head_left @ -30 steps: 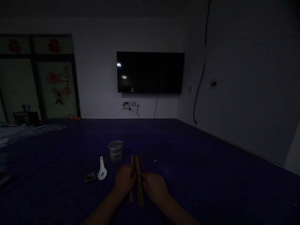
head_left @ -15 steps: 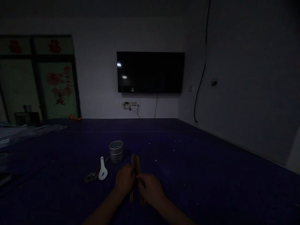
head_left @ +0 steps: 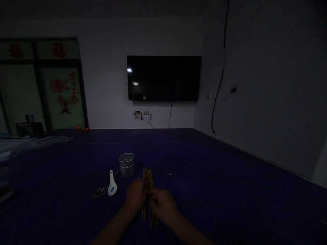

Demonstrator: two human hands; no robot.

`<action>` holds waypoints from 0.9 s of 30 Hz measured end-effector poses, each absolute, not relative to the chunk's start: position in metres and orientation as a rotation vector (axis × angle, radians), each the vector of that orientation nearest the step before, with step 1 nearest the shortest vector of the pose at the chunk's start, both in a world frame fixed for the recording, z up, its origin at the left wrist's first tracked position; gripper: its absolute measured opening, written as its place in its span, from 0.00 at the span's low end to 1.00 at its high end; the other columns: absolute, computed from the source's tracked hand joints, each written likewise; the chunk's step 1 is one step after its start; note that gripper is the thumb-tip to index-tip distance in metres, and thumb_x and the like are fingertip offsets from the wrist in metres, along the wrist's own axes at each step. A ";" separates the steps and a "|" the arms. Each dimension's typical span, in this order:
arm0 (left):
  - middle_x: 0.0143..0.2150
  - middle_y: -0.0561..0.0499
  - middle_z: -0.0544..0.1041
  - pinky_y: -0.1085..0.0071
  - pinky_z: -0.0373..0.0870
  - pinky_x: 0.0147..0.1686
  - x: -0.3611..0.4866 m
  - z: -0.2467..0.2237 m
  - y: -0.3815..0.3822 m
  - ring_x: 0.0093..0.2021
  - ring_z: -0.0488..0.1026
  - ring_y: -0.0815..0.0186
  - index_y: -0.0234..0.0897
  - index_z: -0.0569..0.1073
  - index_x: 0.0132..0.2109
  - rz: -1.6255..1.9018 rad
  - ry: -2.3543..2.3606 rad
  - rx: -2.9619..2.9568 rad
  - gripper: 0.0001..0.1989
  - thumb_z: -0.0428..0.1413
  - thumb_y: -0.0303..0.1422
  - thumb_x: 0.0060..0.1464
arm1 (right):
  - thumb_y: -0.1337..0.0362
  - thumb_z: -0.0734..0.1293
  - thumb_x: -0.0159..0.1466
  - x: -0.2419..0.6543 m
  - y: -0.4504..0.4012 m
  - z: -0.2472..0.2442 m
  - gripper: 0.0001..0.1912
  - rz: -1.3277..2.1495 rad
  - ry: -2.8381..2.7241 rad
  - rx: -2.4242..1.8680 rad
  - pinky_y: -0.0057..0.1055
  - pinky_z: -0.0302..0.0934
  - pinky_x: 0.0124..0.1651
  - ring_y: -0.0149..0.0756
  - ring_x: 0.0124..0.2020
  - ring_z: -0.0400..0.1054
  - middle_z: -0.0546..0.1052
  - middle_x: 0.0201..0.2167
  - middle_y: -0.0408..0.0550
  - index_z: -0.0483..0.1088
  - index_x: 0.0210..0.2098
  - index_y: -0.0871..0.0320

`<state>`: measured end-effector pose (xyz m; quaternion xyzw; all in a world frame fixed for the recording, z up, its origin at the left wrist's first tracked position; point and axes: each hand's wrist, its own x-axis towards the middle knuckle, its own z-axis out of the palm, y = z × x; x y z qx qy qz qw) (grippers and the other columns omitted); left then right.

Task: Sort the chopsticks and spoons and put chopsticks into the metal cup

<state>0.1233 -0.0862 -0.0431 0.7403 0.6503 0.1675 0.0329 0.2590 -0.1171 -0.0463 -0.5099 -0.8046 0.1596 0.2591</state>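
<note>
Several wooden chopsticks (head_left: 150, 175) lie side by side on the dark blue surface, pointing away from me. My left hand (head_left: 137, 192) is closed over the left ones, its fingers curled round their middle. On the right ones rests my right hand (head_left: 163, 204), closed, with thumb and index finger pinched on a chopstick. Both hands nearly touch, and they hide the chopsticks' middles. Beyond my left hand stands an upright metal cup (head_left: 127, 166). To its left lies a white soup spoon (head_left: 112, 187) with a blue mark, next to a metal spoon (head_left: 102, 191).
Small white scraps (head_left: 169, 174) are scattered to the right. Crumpled clear plastic (head_left: 35, 144) lies at the far left, near a dark box (head_left: 29, 129). A television (head_left: 165, 78) hangs on the back wall, and a black cable (head_left: 218, 92) runs down the right wall.
At the near end of the right-hand chopsticks, one more chopstick end now shows on the left side, reaching closer to me. My hands have hardly moved; cup and spoons stay put.
</note>
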 end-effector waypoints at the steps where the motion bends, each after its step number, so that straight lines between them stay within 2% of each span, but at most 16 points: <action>1: 0.43 0.46 0.76 0.72 0.63 0.41 0.123 -0.043 -0.086 0.44 0.73 0.65 0.37 0.74 0.41 0.521 1.991 2.280 0.16 0.41 0.32 0.63 | 0.71 0.59 0.59 0.259 -0.117 -0.046 0.19 0.438 -2.187 -1.374 0.24 0.59 0.34 0.33 0.33 0.74 0.80 0.34 0.44 0.75 0.44 0.53; 5: 0.45 0.46 0.76 0.72 0.63 0.42 0.123 -0.043 -0.086 0.46 0.72 0.65 0.37 0.74 0.44 0.524 1.980 2.280 0.15 0.44 0.32 0.62 | 0.72 0.60 0.59 0.261 -0.115 -0.048 0.18 0.343 -2.198 -1.378 0.25 0.59 0.41 0.33 0.40 0.72 0.79 0.39 0.44 0.75 0.45 0.53; 9: 0.46 0.46 0.76 0.71 0.63 0.43 0.123 -0.042 -0.087 0.47 0.71 0.63 0.37 0.74 0.44 0.528 1.965 2.286 0.14 0.46 0.34 0.61 | 0.70 0.58 0.63 0.265 -0.112 -0.048 0.17 0.231 -2.222 -1.409 0.27 0.59 0.44 0.34 0.41 0.71 0.78 0.39 0.46 0.75 0.43 0.53; 12: 0.45 0.46 0.76 0.70 0.63 0.43 0.123 -0.042 -0.088 0.47 0.72 0.63 0.38 0.74 0.44 0.530 1.960 2.281 0.13 0.47 0.35 0.60 | 0.70 0.58 0.63 0.270 -0.112 -0.046 0.16 0.210 -2.261 -1.326 0.28 0.57 0.50 0.35 0.45 0.69 0.77 0.42 0.47 0.75 0.44 0.53; 16: 0.46 0.47 0.76 0.71 0.63 0.46 0.123 -0.042 -0.088 0.49 0.71 0.63 0.39 0.74 0.46 0.564 1.946 2.270 0.14 0.46 0.31 0.60 | 0.61 0.66 0.59 0.275 -0.115 -0.043 0.15 0.236 -2.392 -1.175 0.32 0.55 0.53 0.38 0.49 0.66 0.75 0.47 0.46 0.74 0.46 0.53; 22: 0.46 0.47 0.75 0.72 0.63 0.45 0.122 -0.042 -0.088 0.47 0.72 0.64 0.39 0.74 0.45 0.516 1.976 2.280 0.14 0.45 0.29 0.59 | 0.45 0.69 0.54 0.282 -0.115 -0.040 0.28 0.250 -2.528 -0.945 0.35 0.51 0.56 0.42 0.52 0.64 0.75 0.49 0.47 0.72 0.49 0.53; 24: 0.46 0.47 0.75 0.72 0.63 0.44 0.122 -0.042 -0.088 0.46 0.72 0.65 0.38 0.74 0.45 0.527 1.970 2.287 0.14 0.45 0.28 0.59 | 0.43 0.69 0.52 0.285 -0.113 -0.038 0.32 0.257 -2.566 -0.851 0.35 0.50 0.57 0.42 0.54 0.64 0.74 0.51 0.48 0.70 0.51 0.53; 27: 0.45 0.47 0.76 0.72 0.63 0.44 0.122 -0.043 -0.087 0.46 0.72 0.65 0.38 0.74 0.45 0.541 1.949 2.293 0.14 0.45 0.28 0.59 | 0.43 0.69 0.53 0.290 -0.113 -0.035 0.31 0.252 -2.601 -0.779 0.34 0.50 0.57 0.42 0.54 0.65 0.75 0.50 0.48 0.70 0.51 0.53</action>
